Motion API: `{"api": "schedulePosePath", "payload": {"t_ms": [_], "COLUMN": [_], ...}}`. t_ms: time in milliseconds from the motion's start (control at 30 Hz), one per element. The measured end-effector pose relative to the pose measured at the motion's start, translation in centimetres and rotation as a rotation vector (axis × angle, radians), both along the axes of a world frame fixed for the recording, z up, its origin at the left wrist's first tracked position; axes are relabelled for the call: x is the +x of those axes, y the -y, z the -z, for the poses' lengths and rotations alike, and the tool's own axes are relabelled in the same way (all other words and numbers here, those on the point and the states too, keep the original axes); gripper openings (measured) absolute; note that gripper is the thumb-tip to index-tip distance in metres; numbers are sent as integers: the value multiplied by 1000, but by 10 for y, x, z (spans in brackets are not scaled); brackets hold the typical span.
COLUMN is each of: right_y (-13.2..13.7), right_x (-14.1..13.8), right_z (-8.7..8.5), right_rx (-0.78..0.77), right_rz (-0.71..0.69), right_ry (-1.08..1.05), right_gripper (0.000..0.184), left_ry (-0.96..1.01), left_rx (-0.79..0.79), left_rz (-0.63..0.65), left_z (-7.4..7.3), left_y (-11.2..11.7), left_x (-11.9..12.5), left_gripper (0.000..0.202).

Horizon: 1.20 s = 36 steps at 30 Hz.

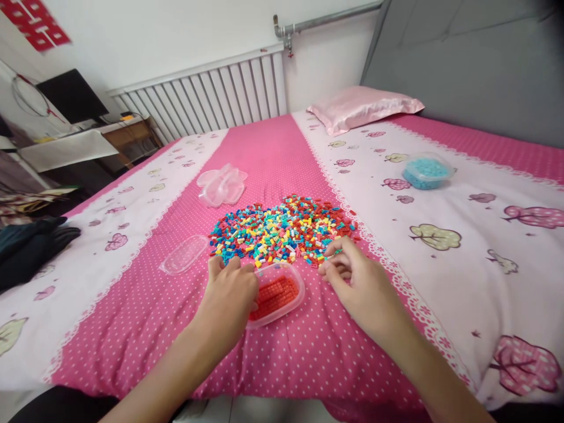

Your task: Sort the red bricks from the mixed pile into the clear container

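A wide pile of small toy bricks in many colours is spread on the pink dotted bedspread. In front of it stands a clear plastic tub, with red bricks packed together inside. My left hand is at the tub's left side, by the near edge of the pile; its fingers are curled, and whatever they hold is hidden. At the pile's right front edge, my right hand has thumb and fingertips drawn together. Anything between those fingertips is too small to make out.
A clear lid lies left of the pile, with stacked clear containers behind it. On the right sits a tub of light-blue bricks. A pink pillow rests at the back, and dark cloth lies at the left.
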State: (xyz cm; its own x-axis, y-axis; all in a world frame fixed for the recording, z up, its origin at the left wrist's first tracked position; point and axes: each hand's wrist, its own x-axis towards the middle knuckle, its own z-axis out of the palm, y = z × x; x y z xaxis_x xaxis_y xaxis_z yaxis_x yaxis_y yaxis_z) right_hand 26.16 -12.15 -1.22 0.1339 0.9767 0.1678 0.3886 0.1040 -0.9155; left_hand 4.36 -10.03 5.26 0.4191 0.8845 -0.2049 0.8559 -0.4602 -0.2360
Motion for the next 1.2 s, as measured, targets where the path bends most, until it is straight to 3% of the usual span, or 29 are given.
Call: {"api": "schedulePosePath", "payload": {"t_ms": [367,733,1033,1200], "right_y": [-1,2,1,0], "right_x": [0,0,0,0], "right_z": [0,-6,-6,-6], "right_rx": [-13,-65,-62,-61], "right_rz": [-2,-48,-57,-56], "right_ry": [11,34,56,69], "right_gripper": [11,7,7,7], "left_ry": [22,-39,-57,-116], "left_rx": [119,21,72,57], "left_rz": [64,-42,12,42], "left_z": [4,-6,-6,-3], "left_y": [2,4,3,5], "left_x": [-2,5,2,4], "left_gripper": [22,20,26,18]}}
